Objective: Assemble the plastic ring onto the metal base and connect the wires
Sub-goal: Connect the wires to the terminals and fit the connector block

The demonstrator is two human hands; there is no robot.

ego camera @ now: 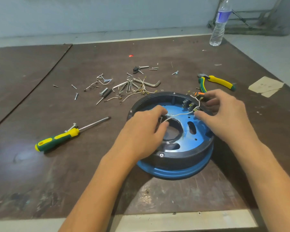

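The black plastic ring (174, 158) is found seated on the blue metal base (182, 172), and the pair rests on the surface (74, 181) directly ahead of the person. A white wire (181, 113) is stretched across the base, its long axis running from about 8 o'clock to 2 o'clock. Its 8 o'clock end is pinched by the left hand (146, 129), with the fingers curled over the central hole. Its 2 o'clock end appears to be pinched by the right hand (224, 118), whose thumb and fingers are closed beside the terminals (189, 104) on the ring's inner wall. The terminals lie just at 11 o'clock of the right thumb, so the right hand is judged the nearer for the connection. The left hand is judged only to feed slack. A screwdriver (57, 139) lies at 9 o'clock of the ring and pliers (217, 81) at 1 o'clock, both untouched.
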